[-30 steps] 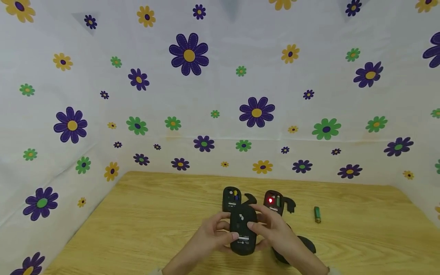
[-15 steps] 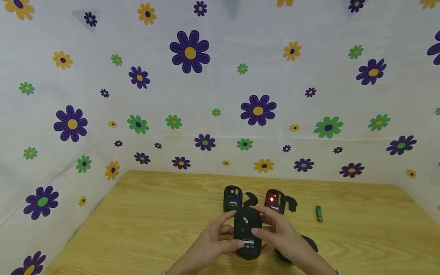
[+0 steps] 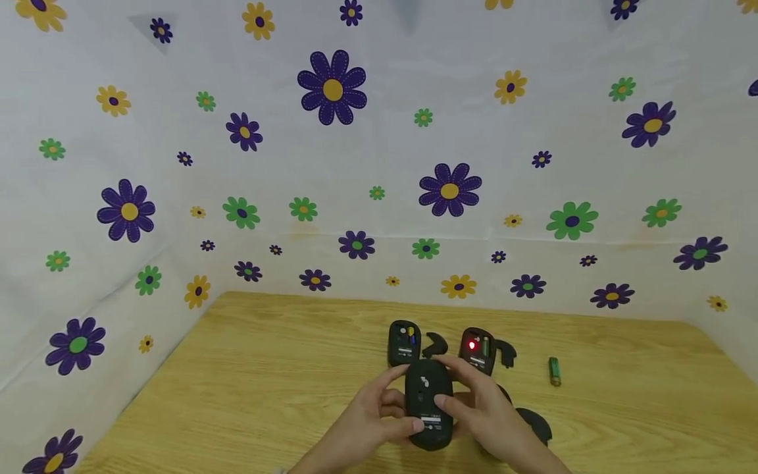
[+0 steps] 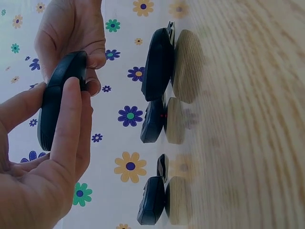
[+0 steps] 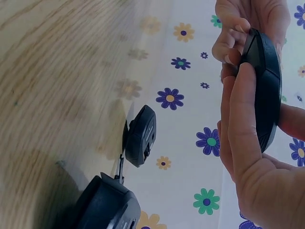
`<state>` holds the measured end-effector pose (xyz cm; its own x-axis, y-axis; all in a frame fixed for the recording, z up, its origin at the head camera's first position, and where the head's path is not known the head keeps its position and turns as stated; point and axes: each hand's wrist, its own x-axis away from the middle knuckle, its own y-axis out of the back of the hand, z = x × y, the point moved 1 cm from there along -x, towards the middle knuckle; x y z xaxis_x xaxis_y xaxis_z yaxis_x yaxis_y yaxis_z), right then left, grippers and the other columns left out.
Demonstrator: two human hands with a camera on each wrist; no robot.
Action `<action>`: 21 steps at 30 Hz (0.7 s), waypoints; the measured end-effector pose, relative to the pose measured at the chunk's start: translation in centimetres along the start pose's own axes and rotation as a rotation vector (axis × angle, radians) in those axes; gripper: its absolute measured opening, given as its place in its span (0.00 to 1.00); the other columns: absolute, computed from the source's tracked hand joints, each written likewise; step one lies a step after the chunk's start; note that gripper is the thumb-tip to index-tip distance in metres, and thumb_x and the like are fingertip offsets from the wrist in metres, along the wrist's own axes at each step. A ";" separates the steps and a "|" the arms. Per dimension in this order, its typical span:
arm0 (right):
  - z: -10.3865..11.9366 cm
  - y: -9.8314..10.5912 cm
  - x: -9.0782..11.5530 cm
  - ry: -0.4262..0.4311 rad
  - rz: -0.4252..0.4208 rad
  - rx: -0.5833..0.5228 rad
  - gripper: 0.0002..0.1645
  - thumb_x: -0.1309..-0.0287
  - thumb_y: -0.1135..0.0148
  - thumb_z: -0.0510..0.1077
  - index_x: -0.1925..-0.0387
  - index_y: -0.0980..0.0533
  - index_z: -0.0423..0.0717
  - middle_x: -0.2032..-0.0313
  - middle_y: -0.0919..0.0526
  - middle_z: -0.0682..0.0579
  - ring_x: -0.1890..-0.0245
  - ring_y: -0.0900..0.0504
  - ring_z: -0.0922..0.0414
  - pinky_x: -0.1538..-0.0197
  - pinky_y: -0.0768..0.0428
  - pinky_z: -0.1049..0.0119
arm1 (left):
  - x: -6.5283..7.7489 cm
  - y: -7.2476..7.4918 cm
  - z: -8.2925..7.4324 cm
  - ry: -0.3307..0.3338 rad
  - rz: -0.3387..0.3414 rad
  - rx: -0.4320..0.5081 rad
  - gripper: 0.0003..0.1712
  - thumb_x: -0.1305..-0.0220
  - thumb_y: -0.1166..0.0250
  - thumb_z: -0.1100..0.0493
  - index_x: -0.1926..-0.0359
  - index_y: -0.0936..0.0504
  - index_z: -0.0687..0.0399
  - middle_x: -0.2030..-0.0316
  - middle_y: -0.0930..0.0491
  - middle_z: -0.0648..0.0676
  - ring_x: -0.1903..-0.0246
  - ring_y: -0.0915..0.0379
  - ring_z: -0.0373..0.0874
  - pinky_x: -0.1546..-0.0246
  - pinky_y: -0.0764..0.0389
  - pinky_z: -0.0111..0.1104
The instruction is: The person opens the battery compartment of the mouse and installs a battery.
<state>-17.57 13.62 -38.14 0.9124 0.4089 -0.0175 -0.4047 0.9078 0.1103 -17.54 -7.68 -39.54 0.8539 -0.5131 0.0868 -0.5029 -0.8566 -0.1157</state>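
Observation:
A black computer mouse (image 3: 429,375) is held up over the table, its underside with a white label facing the head camera. My left hand (image 3: 370,418) grips its left side, with the thumb on the underside near the label. On the other side my right hand (image 3: 482,408) grips it, thumb pressing the underside near the middle. In the left wrist view the mouse (image 4: 59,95) is seen edge-on, fingers wrapped along its sides. The right wrist view also shows the mouse (image 5: 267,90) between both hands. The right hand and forearm partly hide another black mouse behind them.
On the wooden table (image 3: 266,382) lie an upturned mouse (image 3: 404,349) with a battery in it and a mouse (image 3: 476,359) with a red light. Beside them are curved black covers (image 3: 436,344) (image 3: 506,353). A green battery (image 3: 554,372) and a black piece (image 3: 535,424) lie to the right.
Both hands and the held mouse have shifted slightly towards the body and to the right. The grip looks the same, and the head view has turned a little.

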 end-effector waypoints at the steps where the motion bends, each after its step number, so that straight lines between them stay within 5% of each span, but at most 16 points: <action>1: 0.0 0.0 0.0 0.011 0.001 0.010 0.34 0.31 0.40 0.31 0.29 0.41 0.30 0.41 0.31 0.27 0.57 0.15 0.43 0.67 0.11 0.49 | 0.0 0.0 0.0 0.001 -0.003 -0.002 0.44 0.37 0.34 0.72 0.23 0.44 0.64 0.62 0.18 0.59 0.58 0.18 0.49 0.59 0.11 0.43; 21: 0.1 -0.4 0.1 0.019 -0.052 0.081 0.33 0.34 0.38 0.29 0.31 0.38 0.29 0.45 0.26 0.30 0.59 0.14 0.44 0.70 0.11 0.53 | -0.2 -0.2 -0.2 0.021 -0.020 -0.024 0.44 0.38 0.34 0.72 0.24 0.43 0.65 0.62 0.17 0.60 0.58 0.18 0.50 0.61 0.11 0.41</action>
<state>-17.33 13.25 -38.13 0.9304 0.3639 -0.0442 -0.3499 0.9176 0.1885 -17.62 -7.46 -39.35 0.8611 -0.4964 0.1101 -0.4888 -0.8677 -0.0903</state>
